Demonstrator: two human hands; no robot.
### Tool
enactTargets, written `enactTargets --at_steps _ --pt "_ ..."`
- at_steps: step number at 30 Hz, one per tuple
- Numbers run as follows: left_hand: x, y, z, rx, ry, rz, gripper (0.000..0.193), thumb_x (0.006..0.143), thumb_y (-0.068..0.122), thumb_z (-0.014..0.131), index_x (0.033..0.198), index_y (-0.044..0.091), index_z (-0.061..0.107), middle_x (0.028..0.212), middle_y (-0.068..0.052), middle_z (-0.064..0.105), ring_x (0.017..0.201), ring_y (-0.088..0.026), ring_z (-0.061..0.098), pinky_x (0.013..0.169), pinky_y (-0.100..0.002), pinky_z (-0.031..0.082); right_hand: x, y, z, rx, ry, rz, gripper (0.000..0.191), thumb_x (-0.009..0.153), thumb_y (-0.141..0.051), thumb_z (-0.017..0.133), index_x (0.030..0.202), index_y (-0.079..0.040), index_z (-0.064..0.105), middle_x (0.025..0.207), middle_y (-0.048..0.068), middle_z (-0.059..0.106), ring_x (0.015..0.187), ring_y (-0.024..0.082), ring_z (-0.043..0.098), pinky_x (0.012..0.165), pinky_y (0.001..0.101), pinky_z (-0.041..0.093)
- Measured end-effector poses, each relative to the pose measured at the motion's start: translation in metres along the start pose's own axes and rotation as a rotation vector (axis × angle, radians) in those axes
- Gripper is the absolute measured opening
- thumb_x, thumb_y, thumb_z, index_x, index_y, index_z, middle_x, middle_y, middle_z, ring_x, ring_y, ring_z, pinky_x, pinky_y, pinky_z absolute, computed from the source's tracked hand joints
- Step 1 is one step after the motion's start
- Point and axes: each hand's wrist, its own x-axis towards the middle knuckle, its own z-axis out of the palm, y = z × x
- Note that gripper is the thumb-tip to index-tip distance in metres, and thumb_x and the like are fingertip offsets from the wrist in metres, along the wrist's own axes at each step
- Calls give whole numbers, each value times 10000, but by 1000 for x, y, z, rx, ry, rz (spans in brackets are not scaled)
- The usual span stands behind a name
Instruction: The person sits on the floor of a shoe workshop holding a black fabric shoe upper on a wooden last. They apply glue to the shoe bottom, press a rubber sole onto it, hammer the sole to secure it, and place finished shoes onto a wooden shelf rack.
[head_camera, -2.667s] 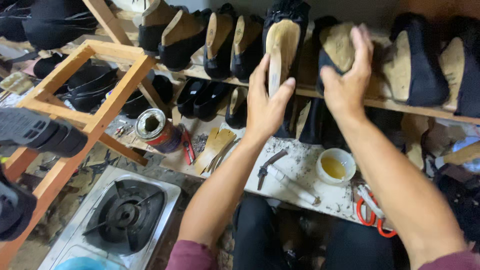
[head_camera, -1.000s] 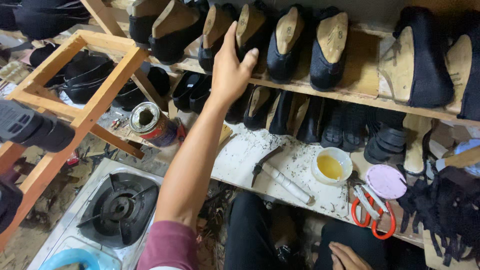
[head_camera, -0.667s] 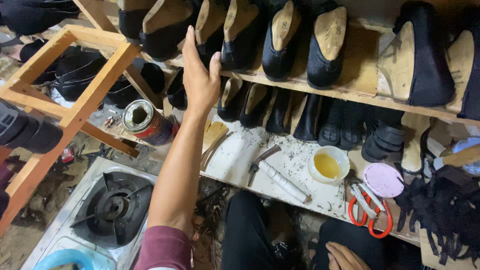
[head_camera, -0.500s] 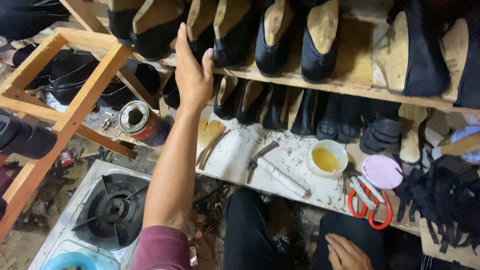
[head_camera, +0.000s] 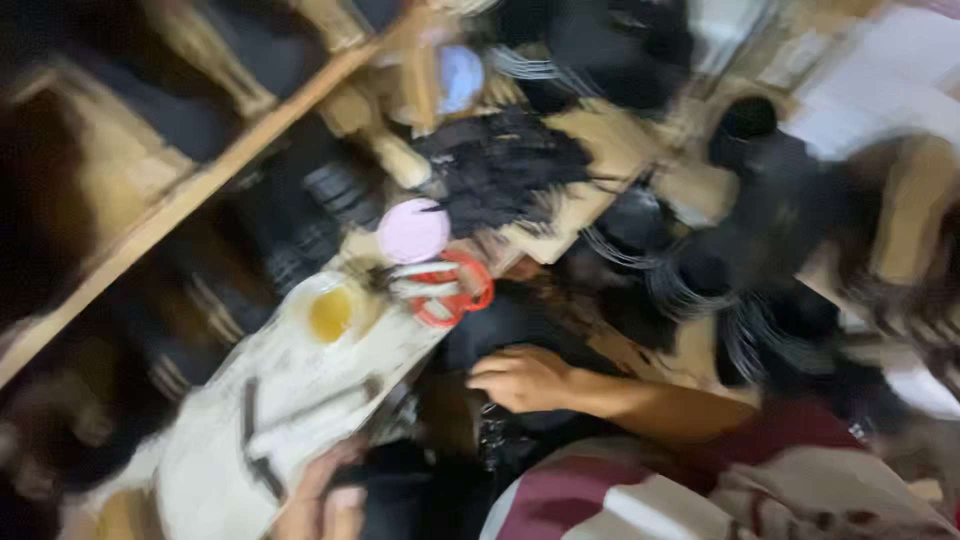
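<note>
Below the desk (head_camera: 300, 400) edge, my right hand (head_camera: 520, 378) rests, fingers curled, on a dark soft item (head_camera: 520, 330), likely light and pliable; left hand (head_camera: 320, 495) grip: cannot tell.

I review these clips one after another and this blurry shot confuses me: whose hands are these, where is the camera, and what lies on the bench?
The camera sits on a person's head, tilted and blurred. The right hand rests on dark cloth at the lap, holding nothing I can make out. The left hand shows at the bottom edge, too blurred to tell. On the pale workbench lie red-handled scissors, a small cup of yellow liquid and a round pink lid. A wooden shelf rail crosses above.
</note>
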Motion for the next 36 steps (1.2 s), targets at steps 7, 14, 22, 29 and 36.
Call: enactTargets --at_steps 7,14,22,29,36 --pt "-40 -48 208 -484 -133 -579 383 874 85 670 1245 -9 657 1134 -182 743 1041 -244 734 912 -340 557 -68 -11 -58 -115 429 111 255 812 -27 692 1064 -51 718 1176 88 713 1016 263 717 864 376 597" --pt "-32 -21 212 9 -250 -498 379 830 132 748 1185 10 701 1098 -209 752 1031 -312 764 863 -359 577 -161 5 -163 -825 688 533 455 849 -179 732 1264 -7 659 1329 225 658 1214 367 606 1011 488 450" --pt "-31 -7 217 156 -365 -447 415 830 171 743 1234 96 687 1106 -209 734 1055 -373 712 888 -419 560 -221 33 -206 -820 837 858 411 934 -154 713 1319 -26 652 1237 177 692 1061 386 664 922 468 530" --pt "-24 -4 223 243 -415 -513 448 816 201 754 1246 123 655 1115 -190 735 1054 -375 701 887 -439 553 -196 61 -228 -899 720 777 351 933 -192 729 1242 -32 681 1236 172 680 1094 372 644 923 462 534" --pt "-32 -7 219 186 -380 -582 434 800 135 746 1227 123 669 1138 -171 733 1079 -348 715 902 -422 563 -182 67 -214 -1140 480 900 608 772 -195 778 1350 -103 612 1371 113 599 1189 342 627 911 444 547"
